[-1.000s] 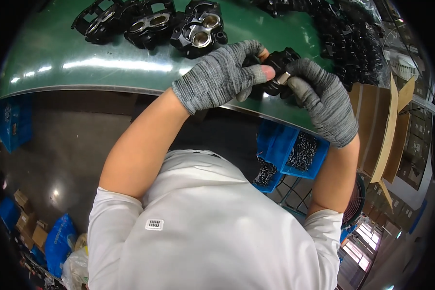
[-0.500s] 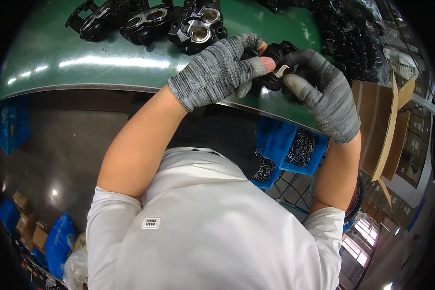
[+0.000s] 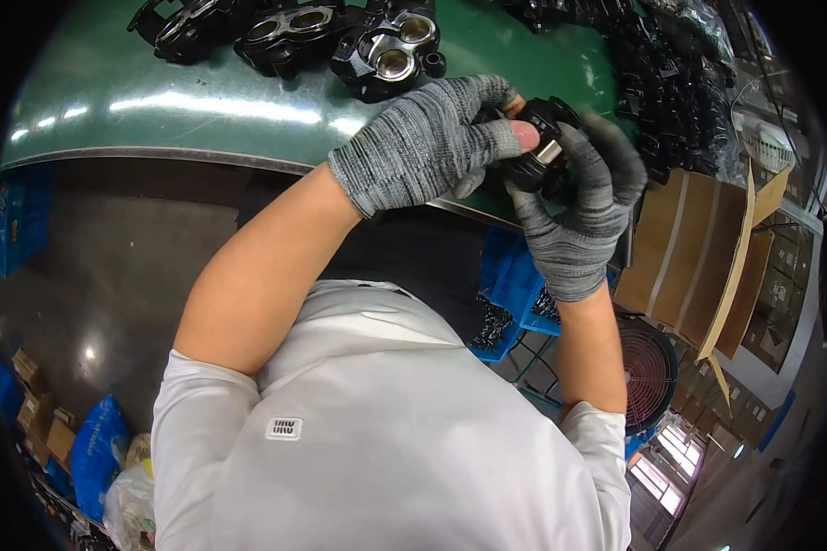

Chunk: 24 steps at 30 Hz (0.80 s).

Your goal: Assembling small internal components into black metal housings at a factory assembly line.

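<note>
My left hand point(image 3: 423, 145), in a grey knit glove with the thumb tip bare, is closed on a black brake caliper point(image 3: 548, 152) with a small silver face, held above the near edge of the green table. On the caliper's right side, my gloved right hand point(image 3: 579, 225) curls around it, thumb low and index finger along the top. The outer fingers of that hand are spread and slightly blurred. Farther back on the table stand more black calipers, one point(image 3: 390, 55) showing two round silver bores and two others point(image 3: 289, 32), point(image 3: 182, 32) to its left.
Many black parts point(image 3: 657, 101) are heaped at the table's right end. An open cardboard box point(image 3: 685, 262) stands to the right, with a round fan point(image 3: 648, 381) below it. Blue bins point(image 3: 515, 289) of small metal pieces sit under the table edge. Bags and boxes lie lower left.
My right hand has turned and shifted left and lower around the caliper, its outer fingers now extended. The caliper and my left hand have moved slightly right and toward me.
</note>
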{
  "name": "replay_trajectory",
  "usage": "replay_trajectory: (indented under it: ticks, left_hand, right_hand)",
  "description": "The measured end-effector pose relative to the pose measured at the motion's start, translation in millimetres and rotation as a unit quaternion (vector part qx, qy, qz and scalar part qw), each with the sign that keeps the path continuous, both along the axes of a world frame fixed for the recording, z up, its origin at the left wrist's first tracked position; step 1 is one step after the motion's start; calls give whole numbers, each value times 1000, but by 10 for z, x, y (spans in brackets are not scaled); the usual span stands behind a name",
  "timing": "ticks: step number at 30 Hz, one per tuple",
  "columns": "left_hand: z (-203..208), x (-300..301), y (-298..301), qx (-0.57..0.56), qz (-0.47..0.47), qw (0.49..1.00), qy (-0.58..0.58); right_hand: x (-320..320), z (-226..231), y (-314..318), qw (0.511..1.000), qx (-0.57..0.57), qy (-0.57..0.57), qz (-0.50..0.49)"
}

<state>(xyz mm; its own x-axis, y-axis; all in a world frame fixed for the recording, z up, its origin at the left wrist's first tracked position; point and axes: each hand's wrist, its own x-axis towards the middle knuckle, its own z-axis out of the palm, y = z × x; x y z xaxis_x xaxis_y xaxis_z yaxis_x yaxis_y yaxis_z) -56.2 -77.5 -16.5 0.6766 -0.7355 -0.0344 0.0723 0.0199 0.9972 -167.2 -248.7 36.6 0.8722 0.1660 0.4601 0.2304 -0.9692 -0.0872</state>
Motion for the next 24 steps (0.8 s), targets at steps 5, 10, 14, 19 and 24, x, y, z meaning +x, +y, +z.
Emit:
replay_trajectory:
  ticks: [5,10,14,19,24]
  left_hand:
    - [55,23,30,1,-4,999,37]
    - [-15,16,2,21,10,1000,-6]
    - [59,25,16,32,0,999,19]
    - [95,40,2,61,6,998,-15]
    - [85,25,8,15,-18,997,69]
  right_hand:
    - [13,-125,24,992,115,-39,-39]
    - [19,-51,-32,998,58,-13,-15]
    - [38,-4,-54,1000,-2,-9,14]
    - [14,-51,-37,999,-17,-17,23]
    - [-10,-125,-32,999,-25,-33,20]
